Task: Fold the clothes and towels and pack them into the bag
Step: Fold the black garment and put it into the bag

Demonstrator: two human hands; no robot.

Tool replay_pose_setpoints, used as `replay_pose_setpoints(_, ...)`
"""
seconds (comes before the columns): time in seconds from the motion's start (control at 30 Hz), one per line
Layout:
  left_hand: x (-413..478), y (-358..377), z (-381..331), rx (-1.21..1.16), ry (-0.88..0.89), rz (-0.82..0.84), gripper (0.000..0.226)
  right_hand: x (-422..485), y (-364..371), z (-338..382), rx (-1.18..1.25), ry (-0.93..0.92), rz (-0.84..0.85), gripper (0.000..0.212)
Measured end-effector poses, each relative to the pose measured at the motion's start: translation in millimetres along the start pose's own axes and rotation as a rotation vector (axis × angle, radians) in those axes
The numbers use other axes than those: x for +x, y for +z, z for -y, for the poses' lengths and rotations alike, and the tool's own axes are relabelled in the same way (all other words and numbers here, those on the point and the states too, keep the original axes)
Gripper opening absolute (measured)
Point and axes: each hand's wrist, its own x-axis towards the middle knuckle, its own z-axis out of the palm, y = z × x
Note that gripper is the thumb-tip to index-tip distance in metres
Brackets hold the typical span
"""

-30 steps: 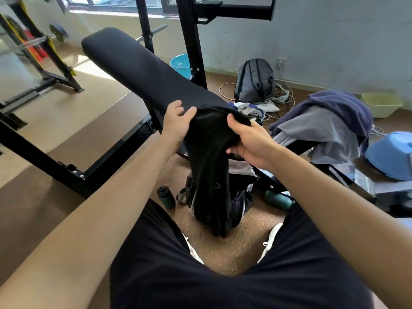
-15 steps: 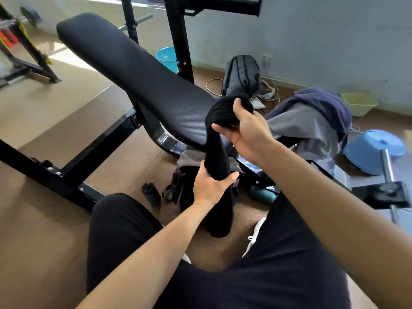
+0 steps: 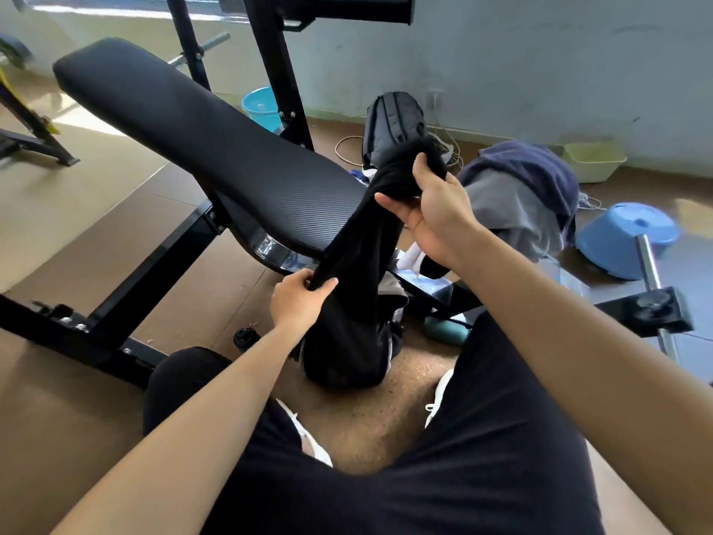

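The padded bench (image 3: 216, 148) is slanting across the left of the view, with nothing of the task lying on it. Just past its lower end, the left hand (image 3: 299, 303) is gripping the black garment (image 3: 359, 264) partway down, its fingers (image 3: 326, 284) curling round a bunched edge of the cloth. The garment is hanging in the air as a long, narrow, roughly gathered strip, and its bottom end is drooping over a dark bag (image 3: 391, 299) that is sitting on the floor between the person's feet. Whether the cloth is touching the bag I cannot tell. Higher up and to the right, the right hand (image 3: 436, 214) is clutching the garment's top end in a closed grasp. Further right, a pile of grey and navy clothes (image 3: 521, 195) is waiting, unfolded.

The step in hand looks like folding this one garment, which is stretched lengthwise between the two hands and is not yet in a packable shape. The next move probably calls for bringing the two held ends together to halve the strip, then lowering the bundle into the bag's opening, which is largely hidden behind the cloth.
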Motion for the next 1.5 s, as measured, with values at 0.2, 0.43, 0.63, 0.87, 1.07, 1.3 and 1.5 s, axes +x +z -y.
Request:
replay_pose_setpoints(0.2, 41, -36, 20, -0.15, -0.166, 0.106, 0.031, 18, -27, -17, -0.081, 0.016, -0.098, 0.019)
replay_pose_setpoints(0.43, 39, -75, -6, -0.359, -0.359, 0.257, 0.034, 37, -78, -71, -0.23, 0.097, -0.197, 0.011)
replay_pose_setpoints(0.63, 44, -84, -16, -0.542, -0.446, 0.157, 0.044, 30, -94, -122, -0.273, 0.195, -0.225, 0.011)
replay_pose_setpoints(0.87, 22, -88, -51, -0.74, -0.419, 0.048, 0.032, 30, -100, -143, -0.255, 0.162, -0.172, 0.062)
replay_pose_setpoints(1.07, 23, -101, -75, -0.885, -0.403, -0.058, 0.036, 38, -85, -121, -0.193, 0.117, -0.099, 0.04)
replay_pose_setpoints(1.3, 27, -122, -96, -0.937, -0.433, -0.151, 0.027, 25, -95, -132, -1.044, -0.106, 0.262, 0.058)
replay_pose_setpoints(1.5, 10, -125, -127, -0.985, -0.463, -0.145, 0.049, 7, -55, -182, -1.144, 0.005, 0.297, 0.141)
